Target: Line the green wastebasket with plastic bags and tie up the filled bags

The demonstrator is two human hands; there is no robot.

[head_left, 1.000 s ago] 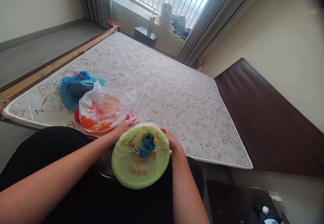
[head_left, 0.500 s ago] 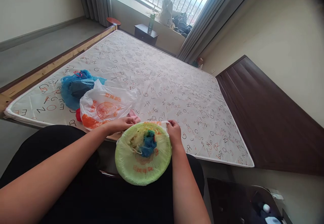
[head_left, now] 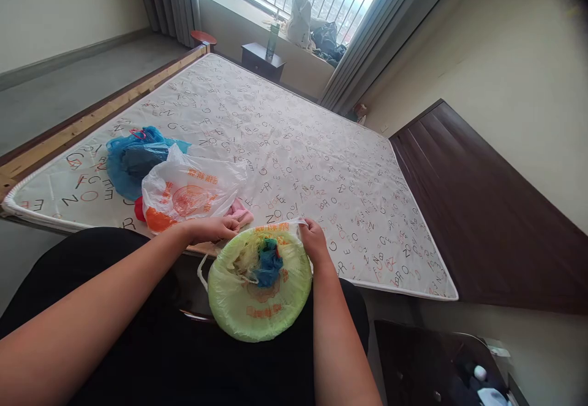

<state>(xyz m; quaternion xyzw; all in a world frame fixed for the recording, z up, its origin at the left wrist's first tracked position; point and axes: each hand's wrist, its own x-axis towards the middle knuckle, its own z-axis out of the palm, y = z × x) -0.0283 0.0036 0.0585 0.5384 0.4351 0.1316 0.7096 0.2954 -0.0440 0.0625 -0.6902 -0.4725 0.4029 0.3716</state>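
Observation:
Between my hands is a round light-green bin (head_left: 257,327), seen from above. A thin translucent plastic bag (head_left: 264,312) with orange print lines it and is folded over the rim. Crumpled blue plastic (head_left: 269,265) lies inside. My right hand (head_left: 314,239) pinches the stretched white edge of this bag at the rim's upper right. At the upper left, my left hand (head_left: 215,228) has its fingers curled together on the bag's edge; the fingertips are partly hidden. One white bag handle (head_left: 201,272) hangs loose outside the bin's left side.
A letter-printed mattress (head_left: 294,149) lies ahead. On its near left are a blue plastic bag (head_left: 138,158), a white bag with orange print (head_left: 193,195) and pink cloth (head_left: 239,212). A dark headboard (head_left: 482,210) stands right; a dark table (head_left: 413,357) is lower right.
A white bag handle now sticks out at the bin's left side. My left hand has shifted slightly left and down. The right hand keeps its hold, and the bin tilts a little.

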